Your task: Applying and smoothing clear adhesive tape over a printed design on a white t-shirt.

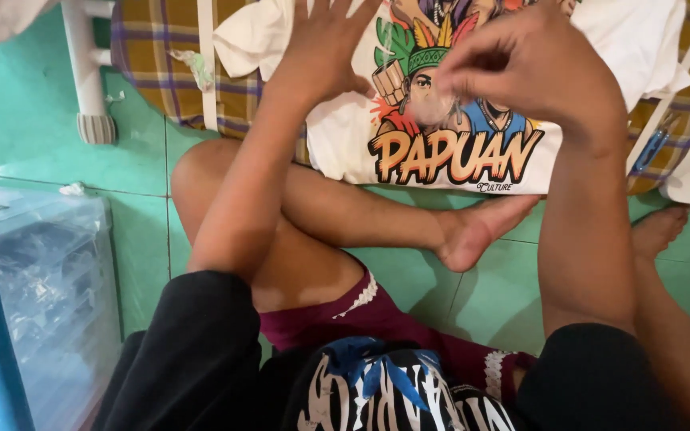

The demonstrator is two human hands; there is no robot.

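On shirt (441,152): left hand (325,52) flat (right hand (533,68) pinching).

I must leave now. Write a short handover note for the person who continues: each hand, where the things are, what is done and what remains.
Left hand: open, fingers spread, pressing flat on the cream printed T-shirt.
Right hand: fingertips pinched together just above the print; whether it holds anything is too blurred to tell.
The shirt lies spread, print up, on a yellow plaid cloth on the green tiled floor.
Done: shirt laid out, print side up.
Left: no fold made yet; the white garment beside it is untouched.
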